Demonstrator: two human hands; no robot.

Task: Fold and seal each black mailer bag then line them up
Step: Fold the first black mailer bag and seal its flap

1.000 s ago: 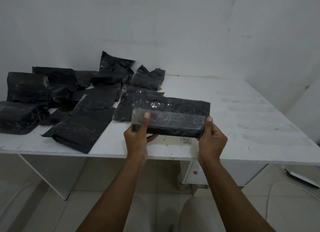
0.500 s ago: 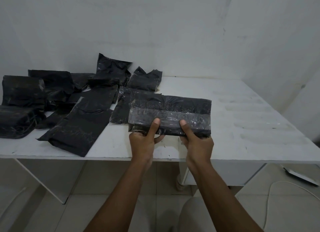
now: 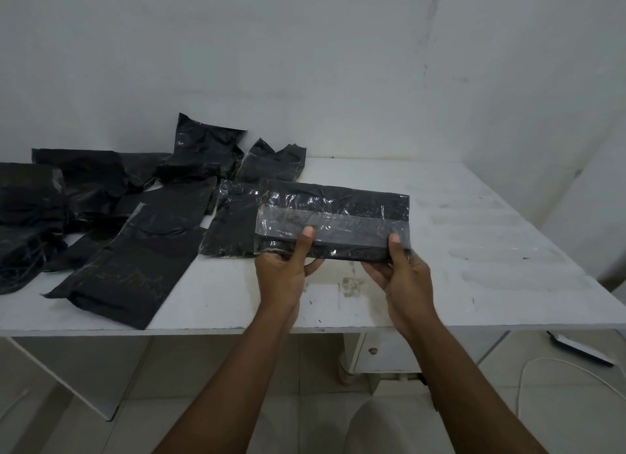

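I hold a folded black mailer bag (image 3: 342, 213) above the white table (image 3: 474, 250), its shiny grey flap strip running across the front. My left hand (image 3: 283, 272) grips its lower left part, thumb pressed on the strip. My right hand (image 3: 401, 274) grips the lower right end, thumb on the strip near the right corner. An unfolded flat mailer (image 3: 135, 250) lies at the table's front left. Another flat mailer (image 3: 230, 226) lies just behind the held one. Several folded and crumpled black mailers (image 3: 50, 196) are heaped at the left and back.
The white wall stands close behind the table, and a second wall closes in on the right. The table's front edge (image 3: 203, 330) runs across below my hands. A small cabinet with a knob (image 3: 372, 351) sits under the table. A white cable (image 3: 542, 372) lies on the tiled floor.
My right thumb slid along the strip from mid-bag out to the right end. The bag stays held above the table; my left hand keeps its grip.
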